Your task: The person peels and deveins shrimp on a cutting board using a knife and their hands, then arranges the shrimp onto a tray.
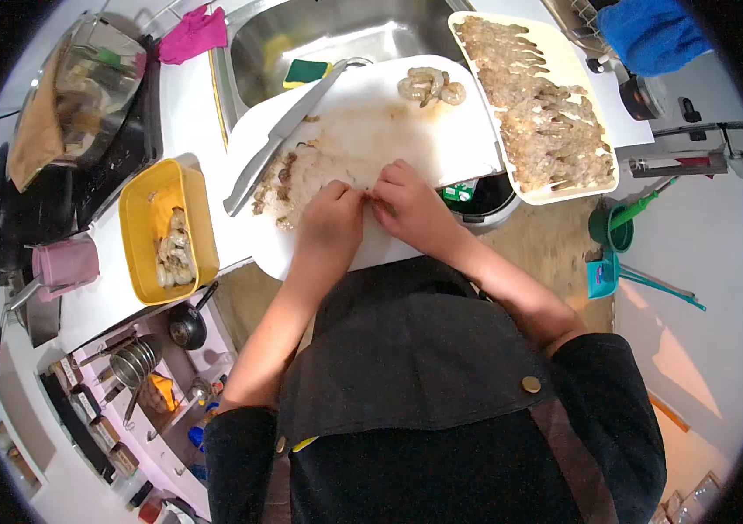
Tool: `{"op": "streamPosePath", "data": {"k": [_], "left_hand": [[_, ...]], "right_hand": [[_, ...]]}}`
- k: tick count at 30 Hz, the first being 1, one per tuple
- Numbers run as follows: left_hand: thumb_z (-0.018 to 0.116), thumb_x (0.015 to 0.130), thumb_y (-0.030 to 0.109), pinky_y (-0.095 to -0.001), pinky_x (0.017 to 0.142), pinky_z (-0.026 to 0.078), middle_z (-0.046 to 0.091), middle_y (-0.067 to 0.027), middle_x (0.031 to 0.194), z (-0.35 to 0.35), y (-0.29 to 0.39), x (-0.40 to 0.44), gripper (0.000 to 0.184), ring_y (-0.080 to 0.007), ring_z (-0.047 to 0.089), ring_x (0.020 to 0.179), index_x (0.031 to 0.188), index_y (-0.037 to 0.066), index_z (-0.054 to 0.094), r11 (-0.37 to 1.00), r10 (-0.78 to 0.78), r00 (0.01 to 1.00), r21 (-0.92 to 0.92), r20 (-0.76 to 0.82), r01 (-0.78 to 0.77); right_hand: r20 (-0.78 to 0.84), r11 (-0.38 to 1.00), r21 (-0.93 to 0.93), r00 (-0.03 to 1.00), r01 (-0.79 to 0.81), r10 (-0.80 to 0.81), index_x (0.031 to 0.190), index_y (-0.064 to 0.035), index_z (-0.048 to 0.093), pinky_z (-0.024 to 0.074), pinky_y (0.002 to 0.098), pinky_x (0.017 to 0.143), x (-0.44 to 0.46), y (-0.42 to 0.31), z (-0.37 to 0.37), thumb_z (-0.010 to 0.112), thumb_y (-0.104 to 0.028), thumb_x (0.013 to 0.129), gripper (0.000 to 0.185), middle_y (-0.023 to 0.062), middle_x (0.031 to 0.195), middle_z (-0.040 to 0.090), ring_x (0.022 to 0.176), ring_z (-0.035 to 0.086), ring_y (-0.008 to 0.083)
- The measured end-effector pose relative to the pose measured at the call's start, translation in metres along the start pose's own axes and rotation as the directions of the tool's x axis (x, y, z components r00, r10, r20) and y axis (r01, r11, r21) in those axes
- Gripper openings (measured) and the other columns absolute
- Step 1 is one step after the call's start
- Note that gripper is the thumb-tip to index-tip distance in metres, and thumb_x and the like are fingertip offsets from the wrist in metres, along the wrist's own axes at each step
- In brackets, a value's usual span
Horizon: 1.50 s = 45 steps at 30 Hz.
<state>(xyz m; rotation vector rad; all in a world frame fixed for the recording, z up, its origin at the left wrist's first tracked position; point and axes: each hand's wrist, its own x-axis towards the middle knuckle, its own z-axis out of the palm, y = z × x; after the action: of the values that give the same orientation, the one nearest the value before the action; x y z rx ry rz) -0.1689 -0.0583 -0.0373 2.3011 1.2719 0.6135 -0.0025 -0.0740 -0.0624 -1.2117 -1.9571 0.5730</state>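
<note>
My left hand (334, 218) and my right hand (404, 203) meet over the near side of a white cutting board (371, 122). Both are closed in a pinch, fingertips almost touching; whatever small thing lies between them is mostly hidden by the fingers. A heap of shrimp shells and scraps (282, 188) lies on the board to the left of my left hand. Across the board's left part rests a large knife (279, 135), its handle toward me. Several peeled shrimp (431, 86) sit together at the board's far right.
A yellow tub (131, 227) with peeled shrimp stands at left. At right, a cream tray (588, 96) holds rows of unpeeled shrimp. Behind the board is a steel sink (253, 52) with a sponge (306, 73). A pink cup (65, 266) stands on the left counter.
</note>
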Motion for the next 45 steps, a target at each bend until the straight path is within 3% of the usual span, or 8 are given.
{"op": "streamPosePath", "data": {"k": [12, 15, 16, 22, 28, 34, 40, 45], "left_hand": [[0.059, 0.077, 0.001, -0.0415, 0.068, 0.05, 0.06, -0.0173, 0.082, -0.002, -0.003, 0.005, 0.01, -0.0362, 0.06, 0.075, 0.084, -0.001, 0.066, 1.0, -0.005, 1.0, -0.017, 0.012, 0.005], [0.063, 0.077, 0.004, -0.0384, 0.069, 0.051, 0.062, -0.0185, 0.087, -0.028, -0.009, 0.014, 0.015, -0.0359, 0.062, 0.075, 0.089, -0.001, 0.069, 0.962, -0.167, 0.975, -0.194, 0.144, 0.193], [0.068, 0.081, 0.008, -0.0359, 0.069, 0.051, 0.065, -0.0168, 0.09, -0.032, -0.016, 0.012, 0.017, -0.0293, 0.065, 0.074, 0.097, 0.001, 0.072, 0.957, -0.208, 0.967, -0.175, 0.15, 0.233], [0.065, 0.081, 0.005, -0.0398, 0.071, 0.051, 0.064, -0.0182, 0.086, -0.034, -0.021, 0.005, 0.012, -0.0344, 0.064, 0.078, 0.091, 0.001, 0.07, 0.996, -0.072, 0.99, -0.047, 0.119, 0.078], [0.062, 0.081, 0.001, -0.0418, 0.073, 0.05, 0.064, -0.0182, 0.091, -0.028, -0.015, -0.003, 0.013, -0.0359, 0.063, 0.081, 0.092, 0.002, 0.069, 0.988, -0.142, 0.986, -0.049, 0.085, 0.147], [0.062, 0.081, 0.0, -0.0385, 0.074, 0.052, 0.065, -0.0169, 0.093, -0.028, -0.026, -0.005, 0.017, -0.0339, 0.065, 0.083, 0.096, 0.001, 0.069, 0.999, -0.024, 0.995, -0.031, 0.092, 0.027], [0.068, 0.078, 0.003, -0.0362, 0.072, 0.052, 0.067, -0.0164, 0.088, -0.05, -0.036, -0.005, 0.019, -0.0291, 0.066, 0.08, 0.097, 0.001, 0.07, 0.969, -0.168, 0.965, -0.143, 0.203, 0.199], [0.067, 0.076, 0.006, -0.0389, 0.071, 0.051, 0.065, -0.0175, 0.082, -0.045, -0.034, -0.008, 0.015, -0.0326, 0.064, 0.077, 0.089, 0.001, 0.069, 0.987, -0.114, 0.985, -0.102, 0.126, 0.127]], "right_hand": [[0.085, 0.991, -0.108, 0.993, -0.074, 0.084, 0.085, 0.0002, 0.062, 0.0456, 0.0413, 0.084, 0.003, -0.006, 0.004, 0.062, -0.002, 0.07, 0.016, 0.0145, 0.091, 0.055, 0.094, 0.051, 0.0339], [0.002, 0.996, -0.053, 0.998, -0.067, 0.067, 0.082, -0.0006, 0.06, 0.0465, 0.0408, 0.079, 0.013, -0.011, 0.0, 0.064, -0.002, 0.071, 0.012, 0.0136, 0.089, 0.055, 0.091, 0.053, 0.0328], [-0.039, 0.997, -0.025, 0.997, -0.066, 0.065, 0.081, -0.001, 0.059, 0.0468, 0.0405, 0.077, 0.011, -0.013, 0.001, 0.065, -0.001, 0.071, 0.011, 0.0129, 0.088, 0.055, 0.09, 0.053, 0.0322], [0.059, 0.997, -0.014, 0.996, -0.07, 0.07, 0.081, 0.0001, 0.063, 0.047, 0.0414, 0.082, 0.016, -0.014, 0.023, 0.062, -0.004, 0.073, 0.009, 0.0141, 0.088, 0.058, 0.092, 0.054, 0.0326], [0.054, 0.995, -0.094, 0.998, 0.014, -0.009, 0.079, -0.0013, 0.062, 0.0468, 0.0403, 0.084, 0.014, -0.015, 0.028, 0.062, -0.004, 0.07, 0.009, 0.0122, 0.086, 0.057, 0.091, 0.053, 0.031], [0.053, 0.978, -0.137, 0.987, 0.159, -0.153, 0.082, -0.0014, 0.059, 0.0461, 0.0391, 0.078, 0.014, -0.011, 0.029, 0.065, 0.0, 0.07, 0.014, 0.0107, 0.086, 0.055, 0.086, 0.053, 0.0297], [0.095, 0.987, -0.115, 0.99, 0.117, -0.106, 0.079, -0.0016, 0.059, 0.0463, 0.0389, 0.078, 0.026, -0.019, 0.025, 0.064, -0.003, 0.073, 0.008, 0.0106, 0.084, 0.055, 0.087, 0.053, 0.0295], [0.14, 0.987, -0.131, 0.987, 0.098, -0.08, 0.078, -0.002, 0.058, 0.0465, 0.0392, 0.078, 0.027, -0.024, 0.036, 0.063, -0.002, 0.071, 0.008, 0.0101, 0.085, 0.055, 0.088, 0.053, 0.0292]]}}
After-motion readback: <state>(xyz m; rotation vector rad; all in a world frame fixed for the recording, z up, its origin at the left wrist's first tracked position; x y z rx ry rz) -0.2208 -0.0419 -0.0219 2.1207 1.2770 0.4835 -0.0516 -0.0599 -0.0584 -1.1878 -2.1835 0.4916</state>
